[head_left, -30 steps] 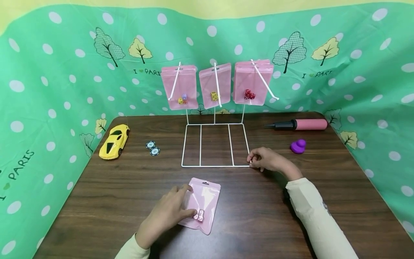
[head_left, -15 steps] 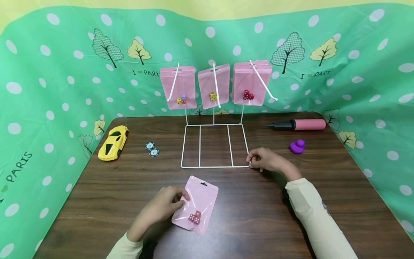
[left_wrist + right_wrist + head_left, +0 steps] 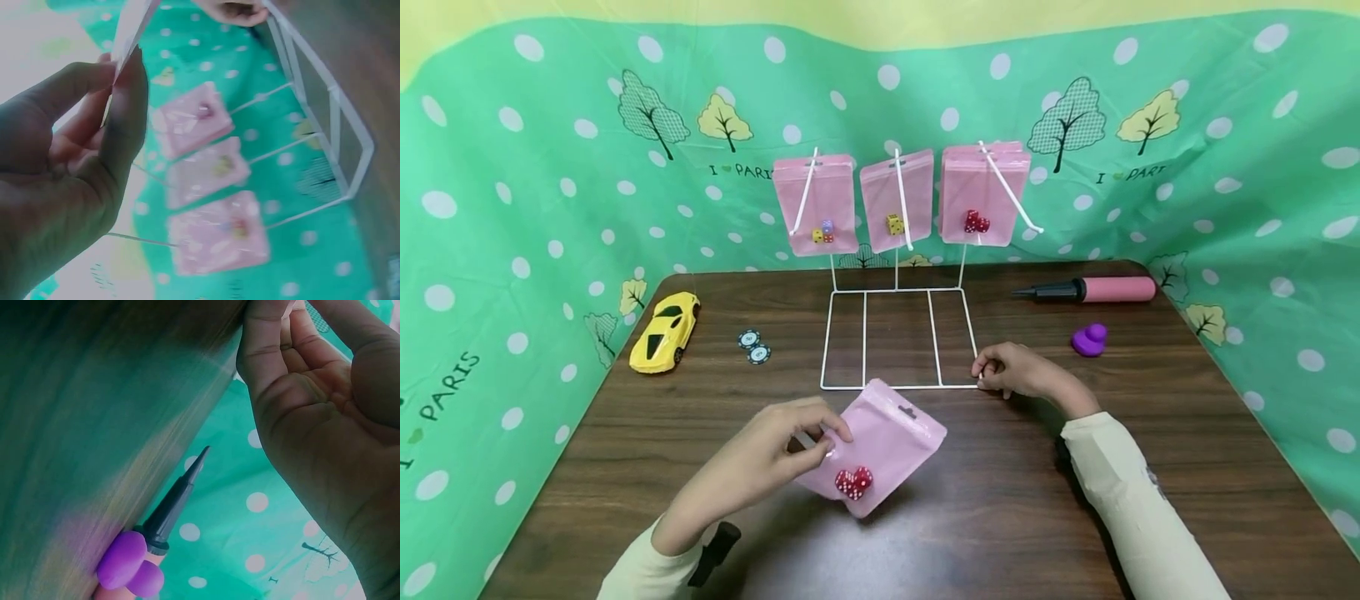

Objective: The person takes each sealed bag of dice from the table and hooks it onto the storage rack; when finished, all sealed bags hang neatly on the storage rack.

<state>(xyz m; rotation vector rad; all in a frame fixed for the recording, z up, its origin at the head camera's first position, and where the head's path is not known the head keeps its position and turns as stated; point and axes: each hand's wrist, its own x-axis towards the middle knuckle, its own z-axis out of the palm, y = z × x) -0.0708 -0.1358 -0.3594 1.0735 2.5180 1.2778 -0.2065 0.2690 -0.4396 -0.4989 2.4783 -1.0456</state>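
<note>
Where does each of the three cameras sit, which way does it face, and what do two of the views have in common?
Head: sits above the table, faces forward and down at the white wire rack; both hands and sleeves show, the left hand pinching a pink pouch.
Left wrist: sits behind the left hand, faces the rack and hanging pouches; fingers and palm show.
Right wrist: sits under the right hand, faces along the table toward the pump and purple toy; palm shows.
Shared: head and left wrist views both show the rack.
</note>
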